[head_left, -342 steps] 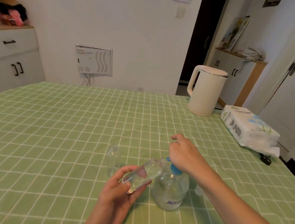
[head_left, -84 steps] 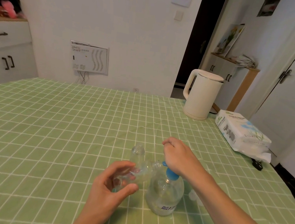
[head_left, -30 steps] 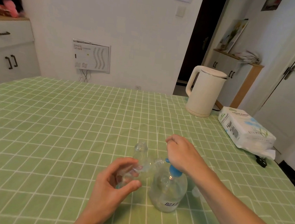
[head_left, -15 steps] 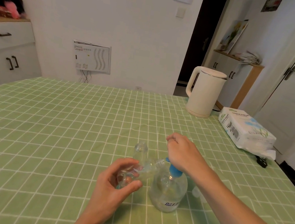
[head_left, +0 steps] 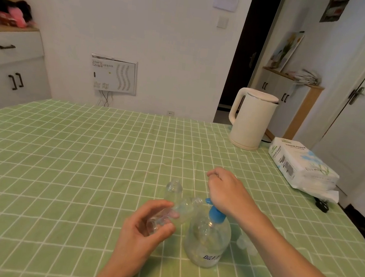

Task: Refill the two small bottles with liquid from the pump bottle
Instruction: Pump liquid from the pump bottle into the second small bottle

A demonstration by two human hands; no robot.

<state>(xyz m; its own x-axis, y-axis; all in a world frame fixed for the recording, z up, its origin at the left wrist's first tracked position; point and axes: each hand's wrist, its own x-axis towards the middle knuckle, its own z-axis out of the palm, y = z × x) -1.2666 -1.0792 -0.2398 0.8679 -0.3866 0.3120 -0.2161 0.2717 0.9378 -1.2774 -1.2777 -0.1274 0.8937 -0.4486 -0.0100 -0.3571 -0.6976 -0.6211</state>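
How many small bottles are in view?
2. One small bottle is tilted in the left hand, mouth at the spout of the pump bottle; the other small bottle stands upright on the tablecloth behind it.
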